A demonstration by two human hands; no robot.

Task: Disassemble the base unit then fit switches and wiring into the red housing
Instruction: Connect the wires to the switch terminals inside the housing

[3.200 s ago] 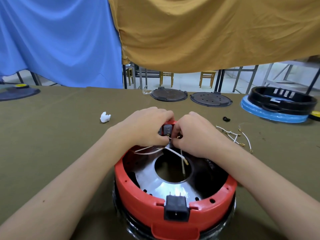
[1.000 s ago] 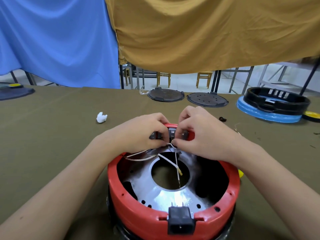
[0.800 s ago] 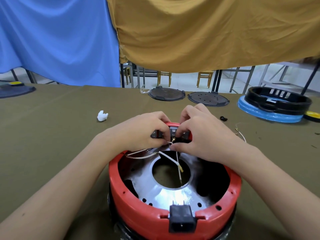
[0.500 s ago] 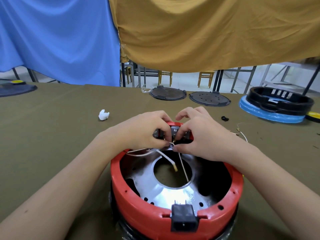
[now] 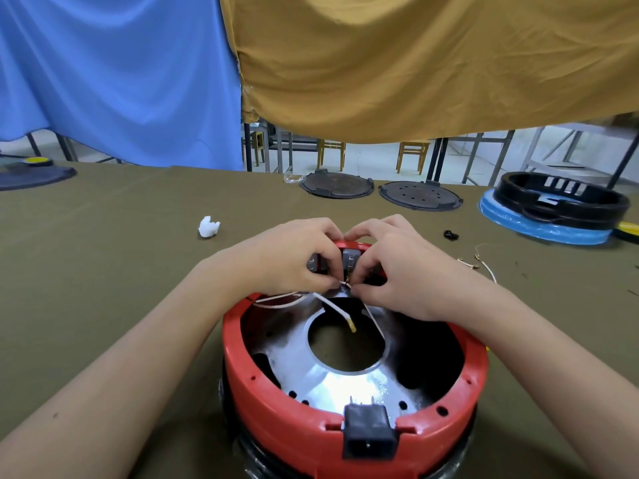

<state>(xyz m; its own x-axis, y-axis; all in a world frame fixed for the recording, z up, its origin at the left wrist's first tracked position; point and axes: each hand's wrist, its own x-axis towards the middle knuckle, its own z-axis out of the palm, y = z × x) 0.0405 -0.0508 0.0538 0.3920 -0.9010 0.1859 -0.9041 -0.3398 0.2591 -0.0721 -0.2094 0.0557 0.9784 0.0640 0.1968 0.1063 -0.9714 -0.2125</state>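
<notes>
A round red housing (image 5: pixel 262 388) stands upside down in front of me, with a silver metal plate (image 5: pixel 311 368) inside and a black power socket (image 5: pixel 368 431) at its near rim. At the far rim sit grey switches (image 5: pixel 349 259). My left hand (image 5: pixel 287 259) curls over the left switch and pinches a white wire (image 5: pixel 332 305). My right hand (image 5: pixel 397 271) pinches the same wire bundle just beside the switches. One wire end with a brass terminal (image 5: pixel 352 327) hangs free over the plate's centre hole.
On the olive tablecloth lie a white plastic piece (image 5: pixel 208 227), two dark round plates (image 5: pixel 337 184) (image 5: pixel 420 196), a black ring on a blue base (image 5: pixel 556 207), a small black part (image 5: pixel 450 234) and loose wires (image 5: pixel 484 262). A dark disc (image 5: pixel 31 174) lies far left.
Both hands have stayed at the far rim, working the wires at the switches. The free wire end has swung slightly to the left over the centre hole.
</notes>
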